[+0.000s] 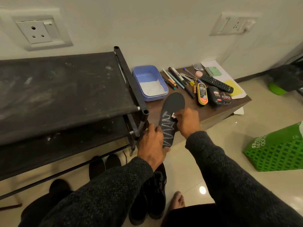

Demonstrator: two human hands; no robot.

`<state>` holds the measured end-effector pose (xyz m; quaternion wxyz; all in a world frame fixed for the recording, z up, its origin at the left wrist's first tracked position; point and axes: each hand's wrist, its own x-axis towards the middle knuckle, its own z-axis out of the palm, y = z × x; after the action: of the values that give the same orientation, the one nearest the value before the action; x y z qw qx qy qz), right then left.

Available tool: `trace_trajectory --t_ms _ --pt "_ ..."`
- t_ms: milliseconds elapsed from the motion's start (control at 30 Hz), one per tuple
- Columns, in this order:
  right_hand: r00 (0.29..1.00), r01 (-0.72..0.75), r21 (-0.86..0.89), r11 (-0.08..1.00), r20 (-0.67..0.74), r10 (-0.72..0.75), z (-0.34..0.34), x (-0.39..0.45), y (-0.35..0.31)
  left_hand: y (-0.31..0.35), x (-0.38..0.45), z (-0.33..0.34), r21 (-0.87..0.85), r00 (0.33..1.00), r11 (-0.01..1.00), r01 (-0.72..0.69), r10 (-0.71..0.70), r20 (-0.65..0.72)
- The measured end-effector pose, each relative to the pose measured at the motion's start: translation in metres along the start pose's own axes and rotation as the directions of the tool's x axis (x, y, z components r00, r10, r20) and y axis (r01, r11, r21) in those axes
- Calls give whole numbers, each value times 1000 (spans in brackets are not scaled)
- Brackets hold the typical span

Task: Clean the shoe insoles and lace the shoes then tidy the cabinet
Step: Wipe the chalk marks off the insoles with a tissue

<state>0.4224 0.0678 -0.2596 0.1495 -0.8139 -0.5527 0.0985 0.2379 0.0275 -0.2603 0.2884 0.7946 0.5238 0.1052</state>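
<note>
Two surfaces fill the corner: a dusty black shoe rack (pixel 65 89) on the left and a low brown table (pixel 213 112) crowded with pens, polish and a remote, bare tile open toward the right. Over the table's front edge, the left hand (pixel 152 145) grips the heel of a black insole (pixel 170 118), while the right hand (pixel 186 120) pinches a small white wipe (pixel 173 115) against it.

Person wearing a dark charcoal, coarsely knitted sweater, its long sleeves (pixel 101 190) ending at the wrists; left hand (pixel 151 145), right hand (pixel 187 121) and one foot (pixel 177 199) showing bare.
</note>
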Motion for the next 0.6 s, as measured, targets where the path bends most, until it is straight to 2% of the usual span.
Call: trace_trajectory --t_ms 100,267,467,533,600 --pt "999 16 23 1000 -28 -16 1 -23 -6 0 0 -3 12 1000 1000 -22 22 2" --pt "992 122 -25 992 -11 -122 3 -46 -11 -3 2 -6 7 999 999 -47 47 24" --pt "987 133 -31 991 98 -130 -5 -64 -19 -1 3 -7 41 999 998 -51 50 21" --pt "979 109 6 994 171 -108 -14 -63 -20 0 3 -6 43 998 997 -56 56 7" --pt "976 18 91 996 213 -37 -26 -51 -19 -1 5 -5 18 998 998 -57 57 -34"
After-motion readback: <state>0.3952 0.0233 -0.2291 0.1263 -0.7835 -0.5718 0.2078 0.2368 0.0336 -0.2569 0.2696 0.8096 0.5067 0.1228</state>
